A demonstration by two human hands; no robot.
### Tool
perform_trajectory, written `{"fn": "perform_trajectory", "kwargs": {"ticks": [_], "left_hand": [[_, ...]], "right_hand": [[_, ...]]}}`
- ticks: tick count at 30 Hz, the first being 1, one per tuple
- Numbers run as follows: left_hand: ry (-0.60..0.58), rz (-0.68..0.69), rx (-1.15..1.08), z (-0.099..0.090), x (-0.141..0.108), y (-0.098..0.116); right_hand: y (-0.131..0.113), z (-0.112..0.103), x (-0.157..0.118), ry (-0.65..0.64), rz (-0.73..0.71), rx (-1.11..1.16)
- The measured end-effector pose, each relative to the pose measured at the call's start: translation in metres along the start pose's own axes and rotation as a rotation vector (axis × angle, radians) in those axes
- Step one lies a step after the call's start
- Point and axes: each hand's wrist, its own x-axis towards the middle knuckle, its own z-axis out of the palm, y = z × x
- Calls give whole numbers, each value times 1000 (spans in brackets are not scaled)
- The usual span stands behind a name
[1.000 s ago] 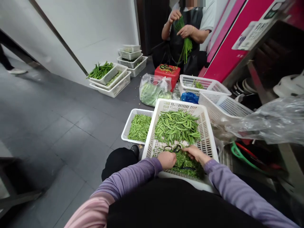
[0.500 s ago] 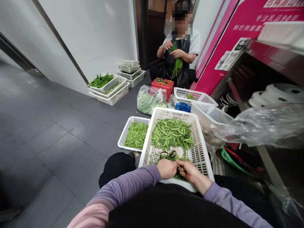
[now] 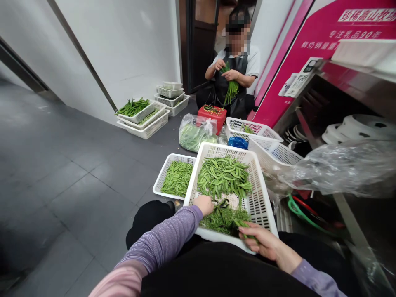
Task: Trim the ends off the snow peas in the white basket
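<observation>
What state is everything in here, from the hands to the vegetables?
Left hand: open, palm down over the basket.
Right hand: pinching a green sprig.
White plastic basket: holding pea pods and leafy trimmings.
Pea pods: whole, heaped.
Scissors: lying in the basket.
Plastic bag: full of greens.

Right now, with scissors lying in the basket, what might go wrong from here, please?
The black-handled scissors lie beside the left hand, which could catch them, and the leafy greens could bury them. Those greens sit close to the pea pods and might mix in. The white basket looks balanced on the lap, so a tilt could spill it.
</observation>
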Motion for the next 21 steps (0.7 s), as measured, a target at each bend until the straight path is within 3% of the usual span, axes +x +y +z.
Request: {"fn": "perform_trajectory", "kwargs": {"ticks": [2,3,7,10,14,17,21], "left_hand": [[-22,-23,4,-3,1,-2],[0,29,5,-3,-2,0],[120,459,47,5,-24,21],[98,646,158,8,-34,31],[115,699,220,7,-33,30],[70,713,227,8,-32,28],[35,683,59,6,-27,27]], "right_hand": [[0,-4,-3,43,-18,-55],[0,-6,-2,68,-30,-92],[0,-6,7,77,-81,-271],[-5,-7,13,0,-91,-343],[-17,-13,11,-30,-53,-461],[-26,-11,9,-7,-66,-744],[-32,7,12,24,-382,-1186]]}}
